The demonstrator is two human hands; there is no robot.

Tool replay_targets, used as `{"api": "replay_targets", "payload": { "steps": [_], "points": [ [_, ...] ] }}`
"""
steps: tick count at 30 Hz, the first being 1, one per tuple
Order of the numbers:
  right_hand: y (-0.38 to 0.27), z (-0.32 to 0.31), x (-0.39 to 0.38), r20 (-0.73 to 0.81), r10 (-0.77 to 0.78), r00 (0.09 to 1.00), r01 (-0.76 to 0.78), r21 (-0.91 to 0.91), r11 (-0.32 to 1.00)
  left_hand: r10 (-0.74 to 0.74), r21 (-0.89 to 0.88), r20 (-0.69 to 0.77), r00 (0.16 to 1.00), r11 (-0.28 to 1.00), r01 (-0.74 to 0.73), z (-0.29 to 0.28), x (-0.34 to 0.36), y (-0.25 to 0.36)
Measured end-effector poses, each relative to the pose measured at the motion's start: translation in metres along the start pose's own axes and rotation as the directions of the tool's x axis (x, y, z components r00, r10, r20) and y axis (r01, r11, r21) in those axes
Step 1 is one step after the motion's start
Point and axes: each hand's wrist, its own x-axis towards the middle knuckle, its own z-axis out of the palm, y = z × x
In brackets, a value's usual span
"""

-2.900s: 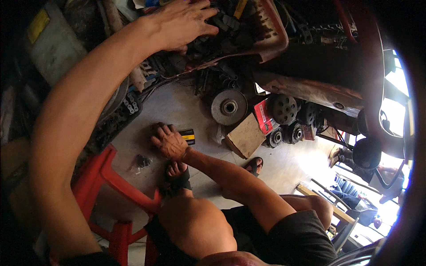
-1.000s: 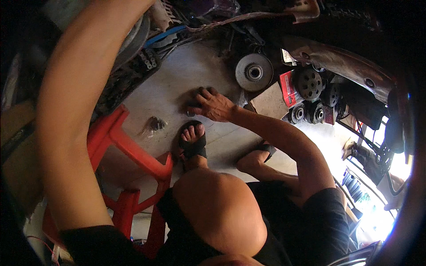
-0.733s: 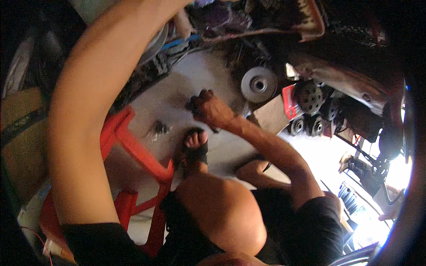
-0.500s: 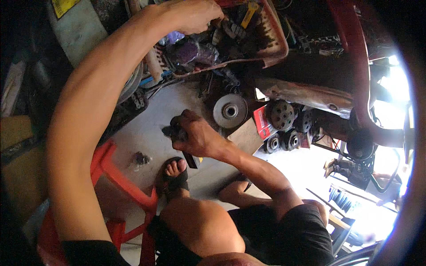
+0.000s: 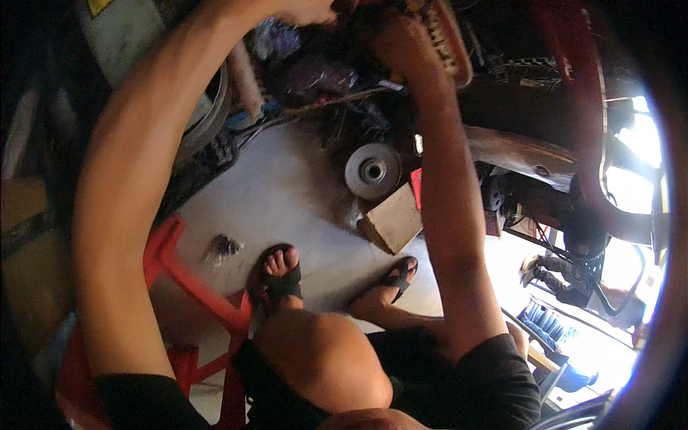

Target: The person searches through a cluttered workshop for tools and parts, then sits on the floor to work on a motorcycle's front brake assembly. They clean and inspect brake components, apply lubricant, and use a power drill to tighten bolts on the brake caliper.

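At the top of the head view, my left hand (image 5: 309, 11) is partly cut off over a reddish tray (image 5: 450, 57) of dark parts, its fingertips hard to make out. My right hand (image 5: 394, 41) is close beside it, reaching into the tray, blurred and dark, so what it holds, if anything, is hidden. A crumpled purple plastic wrapping (image 5: 315, 75) lies below my hands. Under the tray, on the pale floor (image 5: 272, 172), are a metal pulley disc (image 5: 360, 172) and a cardboard box (image 5: 394, 215).
A red plastic stool (image 5: 202, 295) stands at lower left, near my sandaled feet. A small dark scrap (image 5: 228, 246) lies on the floor. A curved red frame (image 5: 595, 193) runs down the right side. A person's legs (image 5: 559, 276) show in the bright area at far right.
My right hand took hold of a flat dark-and-yellow item on the floor and has risen to the tray beside my left hand; that item no longer shows on the floor.
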Motion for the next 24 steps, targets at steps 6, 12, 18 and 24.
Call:
{"api": "replay_targets", "payload": {
  "steps": [6, 12, 18, 24],
  "points": [
    [-0.039, -0.073, -0.031, -0.421, 0.435, 0.796, -0.135, 0.577, 0.805, 0.003, 0.002, -0.005, 1.0, 1.0, -0.003, -0.001, -0.003, 0.005],
    [-0.183, -0.109, -0.102, -0.146, -0.042, 0.988, 0.146, 0.834, 0.532, 0.026, 0.034, 0.01, 1.0, 0.999, -0.026, -0.007, -0.008, -0.005],
    [-0.392, -0.028, -0.16, -0.108, -0.467, 0.878, 0.371, 0.768, 0.521, -0.059, -0.042, 0.125, 0.99, 0.997, 0.065, -0.019, -0.004, 0.019],
    [-0.451, 0.015, -0.167, -0.096, -0.698, 0.71, 0.504, 0.761, 0.408, -0.003, -0.026, 0.069, 0.998, 1.0, 0.005, -0.004, -0.007, 0.0]
  ]
}}
